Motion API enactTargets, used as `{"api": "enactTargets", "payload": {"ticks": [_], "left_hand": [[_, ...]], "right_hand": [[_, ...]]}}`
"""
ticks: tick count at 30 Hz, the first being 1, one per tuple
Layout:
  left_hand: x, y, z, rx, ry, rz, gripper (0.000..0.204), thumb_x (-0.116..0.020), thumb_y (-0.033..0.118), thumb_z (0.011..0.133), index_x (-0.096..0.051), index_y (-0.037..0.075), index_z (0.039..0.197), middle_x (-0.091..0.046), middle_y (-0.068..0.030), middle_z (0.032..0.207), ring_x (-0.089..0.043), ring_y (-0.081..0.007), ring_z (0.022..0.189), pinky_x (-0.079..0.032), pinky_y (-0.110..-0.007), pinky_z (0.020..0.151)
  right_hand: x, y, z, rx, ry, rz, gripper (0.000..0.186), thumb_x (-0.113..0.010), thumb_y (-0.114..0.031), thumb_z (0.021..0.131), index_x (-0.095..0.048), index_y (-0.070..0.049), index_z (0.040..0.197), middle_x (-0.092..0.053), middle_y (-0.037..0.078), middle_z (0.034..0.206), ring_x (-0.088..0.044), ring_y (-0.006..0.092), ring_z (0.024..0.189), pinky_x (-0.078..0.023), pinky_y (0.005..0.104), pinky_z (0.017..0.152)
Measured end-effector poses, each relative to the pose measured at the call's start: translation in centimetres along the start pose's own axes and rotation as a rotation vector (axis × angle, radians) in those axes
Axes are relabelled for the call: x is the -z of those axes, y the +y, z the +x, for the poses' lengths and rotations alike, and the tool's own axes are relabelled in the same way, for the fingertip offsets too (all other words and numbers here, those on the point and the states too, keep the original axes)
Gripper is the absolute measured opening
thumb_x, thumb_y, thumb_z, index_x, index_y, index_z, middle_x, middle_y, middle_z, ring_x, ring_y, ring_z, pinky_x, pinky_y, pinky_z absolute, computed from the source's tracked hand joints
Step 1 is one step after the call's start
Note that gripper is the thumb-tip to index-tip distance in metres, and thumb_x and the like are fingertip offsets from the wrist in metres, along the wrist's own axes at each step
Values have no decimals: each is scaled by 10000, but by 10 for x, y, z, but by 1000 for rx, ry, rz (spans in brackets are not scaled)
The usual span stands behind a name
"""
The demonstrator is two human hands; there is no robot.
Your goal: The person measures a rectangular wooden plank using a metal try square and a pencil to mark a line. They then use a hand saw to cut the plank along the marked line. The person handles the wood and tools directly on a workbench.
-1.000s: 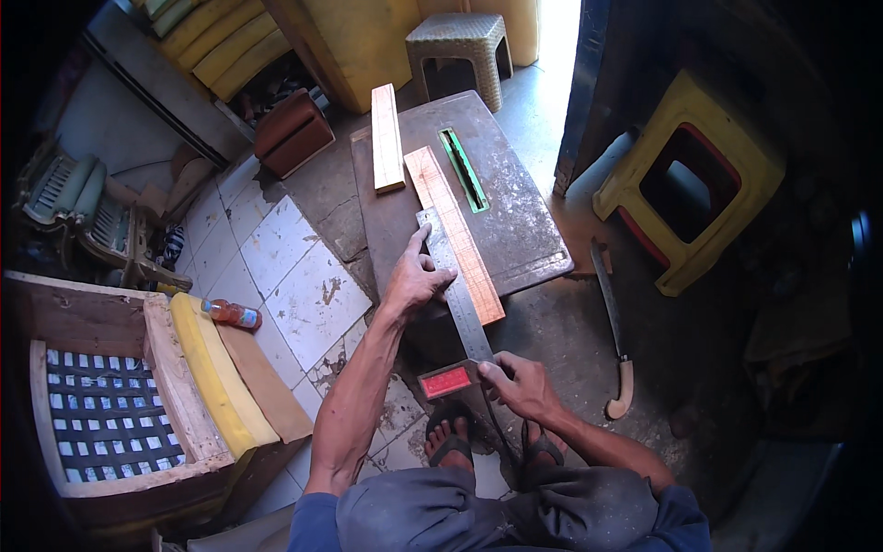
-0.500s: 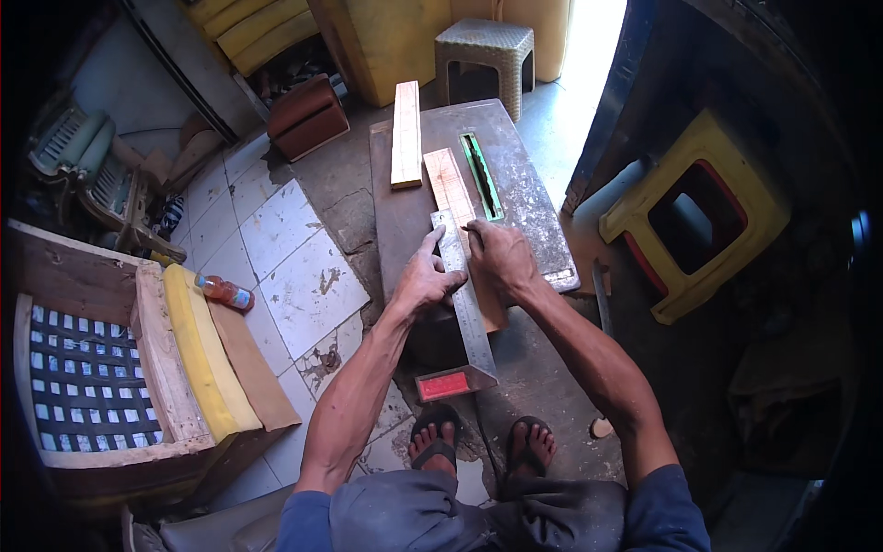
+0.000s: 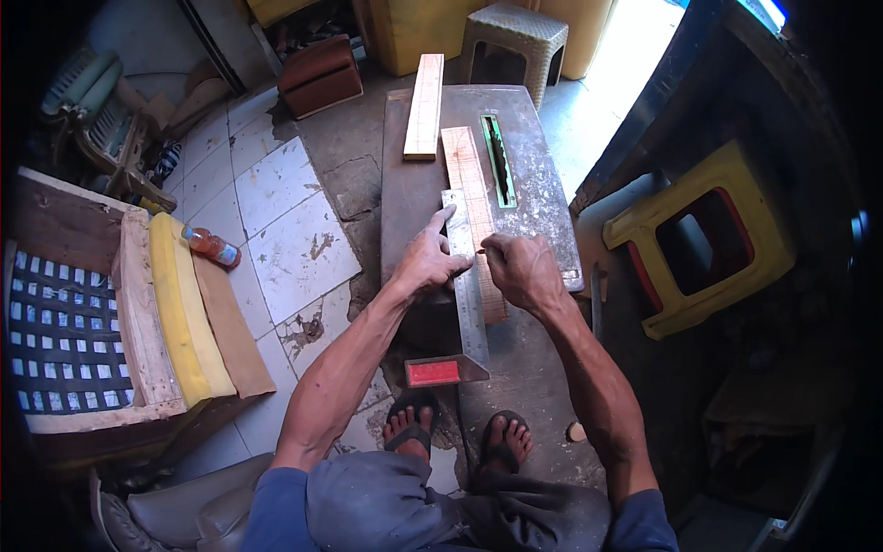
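Over scuffed tabletop (image 3: 544,207) (tiled floor (image 3: 290,230) beside): left hand (image 3: 428,258) grasping metal square (image 3: 470,313), right hand (image 3: 526,269) pinched, contents unclear.

Narrow gap between two boards (image 3: 424,110)

The ruler blade (image 3: 469,308) is metal, the board (image 3: 465,166) wooden.

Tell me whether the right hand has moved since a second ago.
Yes: judged against the table, the right hand has moved away from the person's body, from the handle end of the square up to the board.
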State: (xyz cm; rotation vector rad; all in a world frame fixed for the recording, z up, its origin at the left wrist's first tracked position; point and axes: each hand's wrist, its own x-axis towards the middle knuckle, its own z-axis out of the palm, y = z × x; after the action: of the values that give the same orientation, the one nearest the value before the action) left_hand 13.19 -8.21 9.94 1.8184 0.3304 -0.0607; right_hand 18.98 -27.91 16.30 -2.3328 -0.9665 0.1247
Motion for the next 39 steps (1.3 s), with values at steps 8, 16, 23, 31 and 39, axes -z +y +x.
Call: {"api": "enactTargets", "payload": {"ticks": [8,16,23,31,39], "left_hand": [[-1,18,-12,94,-49,-121,1010,-831,-13,863,-253,69,1687,-597,-39,765,-616,-137,630,-531,-316,494],[-3,22,-4,67,-37,-21,1025,-846,10,867,-236,55,1689,-613,-44,757,-615,-138,619,-549,-319,488],[0,25,-9,116,-36,-33,1029,-836,-10,865,-226,60,1690,-598,-33,741,-609,-132,614,-545,-320,481],[-2,29,-10,125,-39,-150,1040,-827,-32,855,-214,65,1690,-615,-37,762,-632,-137,628,-547,-311,479],[-11,24,-10,146,160,-105,826,-828,55,897,-340,-21,1558,-676,-75,848,-677,-144,686,-579,-292,509]], "right_hand": [[30,-17,-38,-114,-318,153,244,-625,-156,986,-790,-22,1105,-733,303,945,-738,465,913,-587,520,844],[-19,15,-17,-71,113,172,270,-648,-186,988,-770,-21,1164,-743,277,961,-742,454,906,-598,513,836],[14,-1,-69,-65,-91,260,276,-622,-127,961,-769,-20,1168,-748,272,972,-744,439,911,-595,488,855],[-73,-20,-171,-619,145,1035,367,-699,-214,1030,-624,11,1310,-662,62,1000,-695,195,899,-580,349,780],[-85,-18,-124,-672,26,1093,383,-689,-323,1042,-720,32,1182,-740,57,1008,-633,114,914,-519,309,808]]}}
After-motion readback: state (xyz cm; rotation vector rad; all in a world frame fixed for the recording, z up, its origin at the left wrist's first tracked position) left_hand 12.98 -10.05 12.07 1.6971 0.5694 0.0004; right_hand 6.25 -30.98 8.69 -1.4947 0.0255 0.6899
